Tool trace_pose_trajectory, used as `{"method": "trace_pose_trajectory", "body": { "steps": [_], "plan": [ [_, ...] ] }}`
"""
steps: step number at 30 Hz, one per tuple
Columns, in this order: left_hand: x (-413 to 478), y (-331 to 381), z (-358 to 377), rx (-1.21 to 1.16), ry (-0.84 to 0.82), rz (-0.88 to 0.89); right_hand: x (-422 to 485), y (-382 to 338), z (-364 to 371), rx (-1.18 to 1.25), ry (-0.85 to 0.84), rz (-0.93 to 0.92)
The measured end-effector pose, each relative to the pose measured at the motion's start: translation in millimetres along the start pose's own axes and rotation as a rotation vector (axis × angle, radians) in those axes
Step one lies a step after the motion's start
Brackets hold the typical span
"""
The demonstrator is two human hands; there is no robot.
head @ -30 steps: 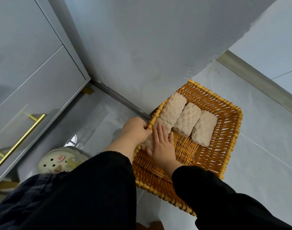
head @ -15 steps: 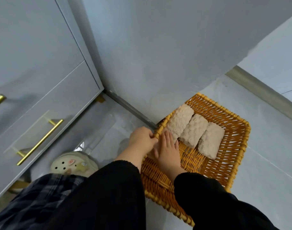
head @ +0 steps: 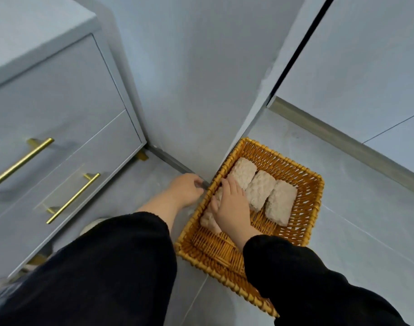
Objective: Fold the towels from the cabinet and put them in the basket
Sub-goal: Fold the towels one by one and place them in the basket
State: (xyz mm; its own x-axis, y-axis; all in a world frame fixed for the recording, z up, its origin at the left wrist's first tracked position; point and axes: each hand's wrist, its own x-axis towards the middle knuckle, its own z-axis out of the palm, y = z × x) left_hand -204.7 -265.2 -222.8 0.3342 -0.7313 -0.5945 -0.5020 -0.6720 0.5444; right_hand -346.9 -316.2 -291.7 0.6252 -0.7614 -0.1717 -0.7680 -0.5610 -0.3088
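Under the right hand (head: pixel 231 205) lies a folded towel (head: pixel 207 220).

Orange wicker basket (head: pixel 318 201), on floor, right. Inside I count three folded beige towels (head: pixel 260 191) side by side; fourth towel (head: pixel 207 220) along left wall, partly hidden.

Floor (head: pixel 356 234): grey glossy tile with thin grout lines. On my feed a woven basket (head: pixel 317 208) sits flat on it, its far left rim against the foot of the wall (head: pixel 189 90) at the outer corner. At left, a grey cabinet (head: pixel 60 109) stands on the floor on short gold feet; one foot (head: pixel 143 156) shows clearly at its far corner. A metal skirting strip (head: pixel 342 142) runs along the wall base at right. A pale rounded object (head: pixel 93 225) lies beside the cabinet, mostly hidden; I cannot identify it.
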Motion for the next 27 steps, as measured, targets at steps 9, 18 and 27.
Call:
{"method": "trace_pose_trajectory", "body": {
  "steps": [9,18,27],
  "plan": [
    [-82.0,5.6,-68.1,0.078,0.271,0.088,-18.3,-64.2,-79.7,0.085,0.149,-0.309],
    [-183.7,-1.4,-182.1,0.215,0.964,0.154,5.4,-210.3,-189.1,0.214,0.376,-0.58],
    [-247.8,-72.2,-263.6,0.223,1.385,-0.03,16.4,-346.5,-223.3,0.229,0.475,-0.738]
  ]
}}
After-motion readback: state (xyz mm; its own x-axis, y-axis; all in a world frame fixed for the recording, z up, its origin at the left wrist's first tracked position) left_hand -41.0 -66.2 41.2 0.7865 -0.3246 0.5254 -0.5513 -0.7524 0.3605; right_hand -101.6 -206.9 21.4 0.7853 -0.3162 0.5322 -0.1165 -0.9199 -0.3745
